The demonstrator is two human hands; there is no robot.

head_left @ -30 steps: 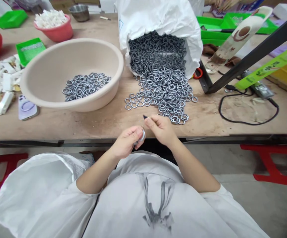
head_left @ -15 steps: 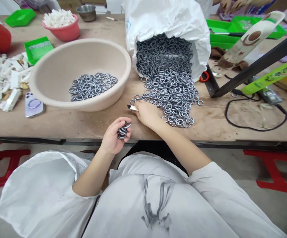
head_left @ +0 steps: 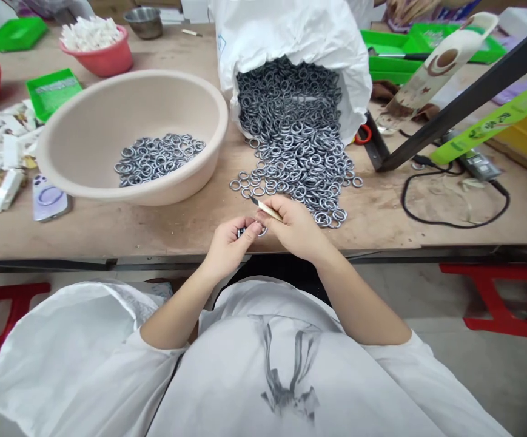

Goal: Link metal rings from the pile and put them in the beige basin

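"What did the left hand (head_left: 227,244) hold?"

"A few grey rings (head_left: 241,232), its fingers curled around them by the near edge of the table (head_left: 172,229). The right hand (head_left: 303,233), close at its fingertips, gripped a pointed tool (head_left: 270,210) tip outward, apparently to free thumb and finger for a ring."

"Why was the white sack (head_left: 285,30) on its side?"

"Probably so its mouth faced the hands and the ring pile (head_left: 311,164) fanned out within reach. The beige basin (head_left: 108,112), holding more rings (head_left: 158,161), stood to the left."
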